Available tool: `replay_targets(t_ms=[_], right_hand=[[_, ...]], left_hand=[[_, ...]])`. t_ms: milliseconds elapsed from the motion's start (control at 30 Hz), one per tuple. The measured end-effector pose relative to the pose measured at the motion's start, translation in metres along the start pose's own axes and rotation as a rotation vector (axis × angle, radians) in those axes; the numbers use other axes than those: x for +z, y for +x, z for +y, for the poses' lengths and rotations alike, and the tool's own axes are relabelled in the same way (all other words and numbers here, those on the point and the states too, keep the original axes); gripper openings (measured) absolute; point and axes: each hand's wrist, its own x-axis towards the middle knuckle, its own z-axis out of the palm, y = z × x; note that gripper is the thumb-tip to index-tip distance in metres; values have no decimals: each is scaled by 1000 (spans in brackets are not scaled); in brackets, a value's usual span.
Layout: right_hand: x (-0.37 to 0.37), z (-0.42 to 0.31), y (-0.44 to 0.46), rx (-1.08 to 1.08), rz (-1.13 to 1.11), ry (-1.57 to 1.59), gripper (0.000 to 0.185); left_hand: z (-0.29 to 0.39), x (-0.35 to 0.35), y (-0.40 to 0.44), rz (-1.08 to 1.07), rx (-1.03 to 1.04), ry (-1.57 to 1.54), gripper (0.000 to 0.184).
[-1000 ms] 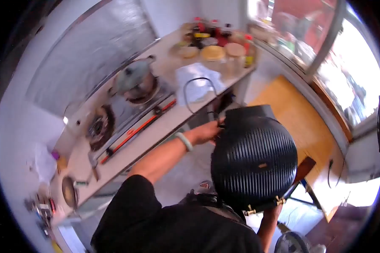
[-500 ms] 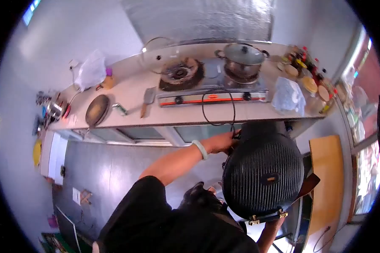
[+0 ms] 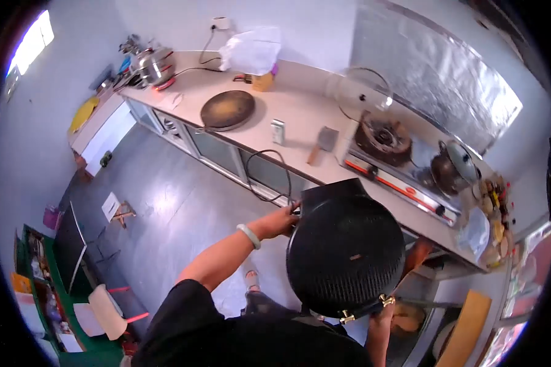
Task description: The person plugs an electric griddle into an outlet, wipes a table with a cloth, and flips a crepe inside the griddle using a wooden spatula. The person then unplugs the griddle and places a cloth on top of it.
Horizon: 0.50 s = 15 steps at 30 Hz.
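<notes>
A round black electric griddle with a ribbed lid and brass-coloured fittings is held in front of my body, above the floor. My left hand, wearing a pale bangle, is closed on its left side, close to the black power cord, which loops out beside it. My right hand holds the griddle from its lower right edge by the brass fittings; its fingers are hidden. A brown flat piece sticks out past the griddle's right side; I cannot make out what it is.
Along the wall runs a counter with a dark round pan, a small can, a spatula, a gas stove and a lidded pot. A small stool and a chair stand at the left.
My view has turned left, so the counter and stove appear further right. Both hands still hold the griddle, which has swung along with me away from the stove front.
</notes>
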Motion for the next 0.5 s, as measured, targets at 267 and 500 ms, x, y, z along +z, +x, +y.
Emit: replay_targets(t_ms=[267,500], right_hand=[[293,170,3,253,-340,-279,33],[422,304,33,350,-447,-666,22]], left_hand=[[-21,-287,-178,395,166,-98,47],[13,-405,-298,633,100,-241,36]])
